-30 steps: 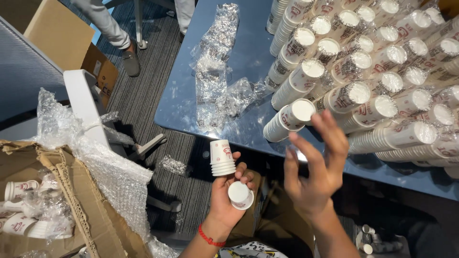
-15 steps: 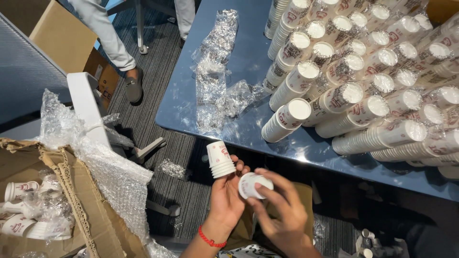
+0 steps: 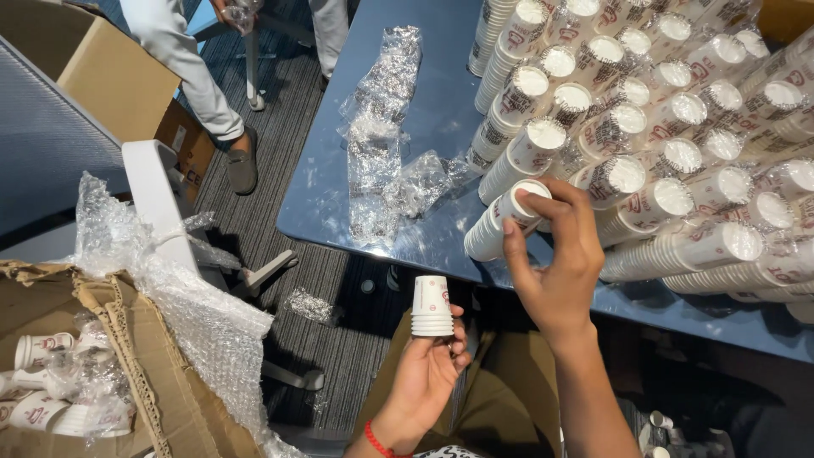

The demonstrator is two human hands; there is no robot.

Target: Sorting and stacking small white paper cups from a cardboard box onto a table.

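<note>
The left hand point(image 3: 428, 373) sits at about 6 o'clock in the view, palm up, its fingers curled around the base of a small stack of paper cups point(image 3: 432, 307) held upside down, just off the near edge of the table.

The right hand point(image 3: 555, 254) is up at about 2 o'clock from the left one, over the table edge. Its thumb and fingertips are pinched on the rim of the end cup of a lying stack point(image 3: 504, 222) — the nearest of the rows, at the table's front edge.

That blue table point(image 3: 441, 119) carries many more stacked cups point(image 3: 670, 127), laid on their sides in rows running toward 1 o'clock. At about 11 o'clock from the right hand, crumpled clear plastic wrap point(image 3: 386, 144) lies on the tabletop.

Down at 8 o'clock an open cardboard box point(image 3: 93, 356) holds bubble wrap point(image 3: 170, 280) and a few loose cups point(image 3: 38, 382). At 11 o'clock, on the grey carpet, another person's leg and shoe point(image 3: 229, 144) show beside a second box point(image 3: 127, 85).
</note>
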